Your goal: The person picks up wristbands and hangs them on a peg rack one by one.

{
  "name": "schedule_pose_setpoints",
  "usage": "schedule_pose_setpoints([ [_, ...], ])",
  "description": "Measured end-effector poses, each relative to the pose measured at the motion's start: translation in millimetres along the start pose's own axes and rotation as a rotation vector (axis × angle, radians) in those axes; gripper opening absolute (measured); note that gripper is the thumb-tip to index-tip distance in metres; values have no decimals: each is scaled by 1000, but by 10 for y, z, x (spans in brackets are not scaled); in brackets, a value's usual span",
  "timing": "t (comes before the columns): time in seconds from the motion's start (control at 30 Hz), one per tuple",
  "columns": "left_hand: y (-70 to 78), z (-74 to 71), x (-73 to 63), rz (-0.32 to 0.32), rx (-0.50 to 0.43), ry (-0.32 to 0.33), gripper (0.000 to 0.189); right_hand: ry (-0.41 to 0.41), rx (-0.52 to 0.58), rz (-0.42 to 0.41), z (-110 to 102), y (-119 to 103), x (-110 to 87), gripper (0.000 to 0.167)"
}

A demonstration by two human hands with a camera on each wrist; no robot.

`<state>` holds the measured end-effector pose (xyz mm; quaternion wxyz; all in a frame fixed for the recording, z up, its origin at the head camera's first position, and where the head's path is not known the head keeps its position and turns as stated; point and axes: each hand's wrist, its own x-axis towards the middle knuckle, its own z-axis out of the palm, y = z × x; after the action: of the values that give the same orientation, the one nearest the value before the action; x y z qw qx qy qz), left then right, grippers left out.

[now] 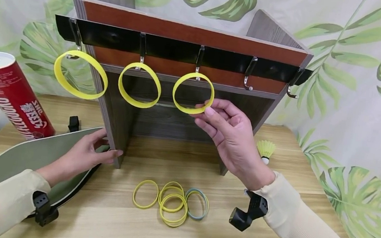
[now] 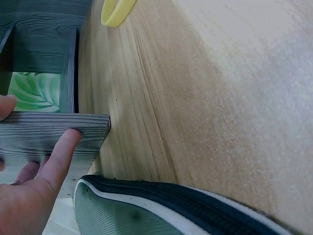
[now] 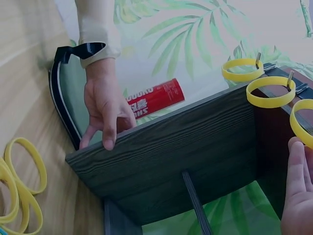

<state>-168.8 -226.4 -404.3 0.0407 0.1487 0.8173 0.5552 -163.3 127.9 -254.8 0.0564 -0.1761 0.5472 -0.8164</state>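
Note:
My right hand (image 1: 232, 137) pinches the lower right of a yellow silicone wristband (image 1: 175, 100) between thumb and fingers. The top of that band is at the third hook (image 1: 199, 60) from the left. Two more yellow wristbands, one on the far-left hook (image 1: 57, 70) and one on the second hook (image 1: 121, 84), hang beside it. The hooks sit on a black rail (image 1: 173, 51) across a wooden shelf (image 1: 186, 22). My left hand (image 1: 83, 154) grips the lower front edge of the shelf's left side panel (image 2: 54, 125), thumb on one face and fingers on the other.
Several yellow wristbands (image 1: 144, 205) and a bluish one (image 1: 207, 206) lie on the table (image 1: 106, 226). A green zippered case (image 1: 14, 166) lies at left, near a red can (image 1: 22, 93). A yellow shuttlecock (image 1: 266, 148) stands at right. Two right hooks (image 1: 248, 76) hold no band.

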Motion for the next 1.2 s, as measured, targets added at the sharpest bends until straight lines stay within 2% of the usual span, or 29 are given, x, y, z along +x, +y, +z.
schedule_pose_setpoints([
  [0.37, 14, 7, 2, 0, -3, 4, 58, -49, -63, 24, -73, 54, -21, 22],
  [0.53, 24, 7, 1, 0, -3, 3, 58, -73, -107, 76, -145, 167, -34, 19],
  [0.63, 26, 6, 1, -3, -4, 1, 57, -106, -154, 143, -200, 268, -52, 18],
  [0.77, 29, 8, 2, -12, -6, 0, 58, -188, -297, 272, -284, 424, -96, 23],
  [0.87, 30, 7, 3, -21, -9, -2, 59, -268, -442, 350, -348, 543, -135, 23],
  [1.03, 30, 4, -3, -24, -4, -2, 59, -441, -655, 390, -438, 711, -174, 21],
  [1.2, 25, 8, -4, -28, 15, -5, 61, -560, -768, 441, -507, 866, -224, 21],
])
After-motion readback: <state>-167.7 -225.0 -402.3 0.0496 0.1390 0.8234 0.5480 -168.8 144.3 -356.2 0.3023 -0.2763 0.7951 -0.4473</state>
